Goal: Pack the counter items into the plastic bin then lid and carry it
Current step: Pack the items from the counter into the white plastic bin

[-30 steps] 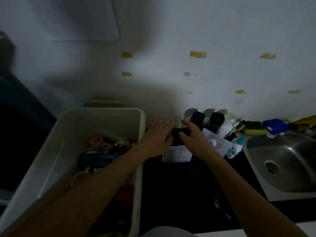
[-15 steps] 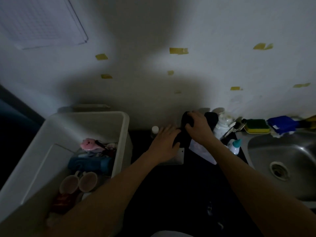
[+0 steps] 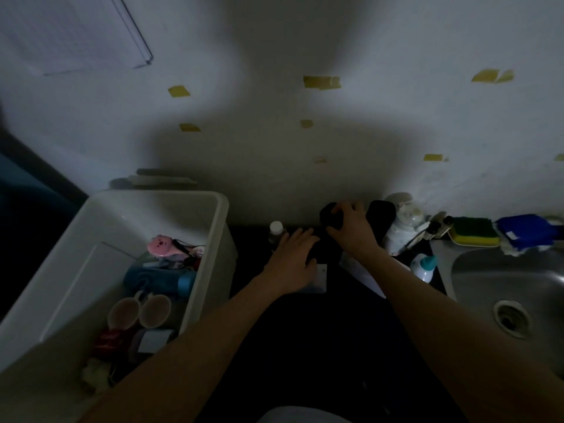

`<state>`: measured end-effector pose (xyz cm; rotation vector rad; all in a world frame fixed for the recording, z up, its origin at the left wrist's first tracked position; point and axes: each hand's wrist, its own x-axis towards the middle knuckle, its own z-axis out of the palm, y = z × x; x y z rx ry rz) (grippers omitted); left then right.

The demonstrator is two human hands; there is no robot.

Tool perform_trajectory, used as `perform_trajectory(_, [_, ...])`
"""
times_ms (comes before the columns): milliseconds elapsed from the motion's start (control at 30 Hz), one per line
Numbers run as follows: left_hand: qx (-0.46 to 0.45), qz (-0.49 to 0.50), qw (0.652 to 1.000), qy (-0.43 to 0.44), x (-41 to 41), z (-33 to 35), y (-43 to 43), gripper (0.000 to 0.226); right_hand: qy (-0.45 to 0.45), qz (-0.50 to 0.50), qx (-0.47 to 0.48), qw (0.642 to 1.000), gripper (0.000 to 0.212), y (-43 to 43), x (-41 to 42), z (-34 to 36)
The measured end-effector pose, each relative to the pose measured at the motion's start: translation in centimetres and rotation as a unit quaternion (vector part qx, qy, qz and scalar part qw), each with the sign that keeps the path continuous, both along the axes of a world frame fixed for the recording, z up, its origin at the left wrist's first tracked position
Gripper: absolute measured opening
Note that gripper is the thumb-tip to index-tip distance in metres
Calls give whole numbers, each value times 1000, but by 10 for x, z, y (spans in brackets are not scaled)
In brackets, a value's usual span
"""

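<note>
A second ago both hands met around one small dark object over a translucent packet in the middle of the counter. Now the right hand (image 3: 351, 230) has gone farther back, to the row of dark bottles against the wall, and closes over the top of the left-hand black bottle (image 3: 331, 215). The left hand (image 3: 294, 261) has dropped lower and lies on a dark item on the counter just in front of it. My reading is that the next counter item is being gathered, so packing is only partway through.

The right fingers (image 3: 355, 209) curl over the bottle's cap, wrapped round it, with the thumb hidden behind. The left fingers (image 3: 300, 236) are spread slightly and laid flat; whether they grip the dark thing under them or merely press on it I cannot tell (the light is very poor there).

The white plastic bin (image 3: 213, 257) stands at the left, open, already holding a pink toy (image 3: 160, 246), a blue rolled cloth (image 3: 152, 280) and two cups (image 3: 139, 311). No lid shows on it. Still on the counter are a small white-capped bottle (image 3: 276, 230) beside the left hand, a second black bottle (image 3: 381, 213), a pale jar (image 3: 403, 221) and a teal-capped bottle (image 3: 422, 265) near the sink (image 3: 503, 285).
</note>
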<state>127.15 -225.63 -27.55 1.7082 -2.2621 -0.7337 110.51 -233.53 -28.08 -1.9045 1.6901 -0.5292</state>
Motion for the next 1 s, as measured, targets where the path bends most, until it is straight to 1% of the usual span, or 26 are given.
perform_trajectory(167, [3,0,1000,13,2,3,-1,50,-56,-31,-33,997,40,6,2,2])
perform_trajectory(300, [-35,8,999,37,9,10,-10,45,-101,-54,-75,991,44,10,5,22])
perform_trajectory(433, [-32,41,997,48,15,28,-15,59,-130,-54,-118,983,43,16,9,50])
perform_trajectory(533, [-34,44,996,73,22,40,-20,64,-151,-52,-169,973,43,22,14,71])
perform_trajectory(667, [-61,51,990,114,38,62,-25,60,-200,-38,-246,948,44,35,27,101])
perform_trajectory(800, [-133,67,981,127,58,78,-25,73,-268,-34,-261,927,43,56,45,133])
perform_trajectory(900, [-172,78,972,139,77,89,-18,80,-306,-42,-233,922,40,72,65,147])
perform_trajectory(933, [-195,72,968,141,85,94,-14,78,-322,-42,-222,919,40,77,74,150])
perform_trajectory(1000, [-239,63,958,143,101,101,-9,67,-350,-42,-202,914,40,85,91,153])
